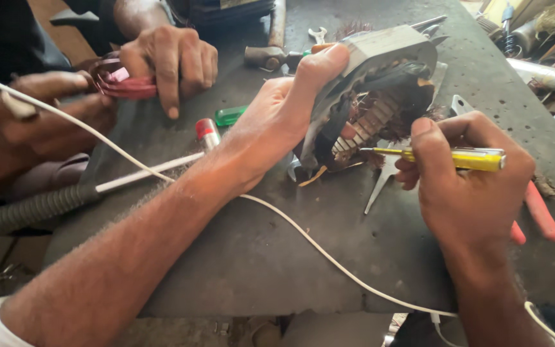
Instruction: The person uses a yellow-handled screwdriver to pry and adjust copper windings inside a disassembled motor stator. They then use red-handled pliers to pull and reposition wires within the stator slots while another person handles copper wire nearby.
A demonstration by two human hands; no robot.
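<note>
Stator (374,96) gripped in left hand (277,122); right hand (470,173) clasps yellow screwdriver (451,157) against it.

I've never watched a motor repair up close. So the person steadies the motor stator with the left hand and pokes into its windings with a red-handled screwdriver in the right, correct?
Not quite: the screwdriver in the right hand has a yellow handle, not red, as the head view shows. The rest holds: the left hand steadies the motor stator while the tip pokes into its windings.
</note>
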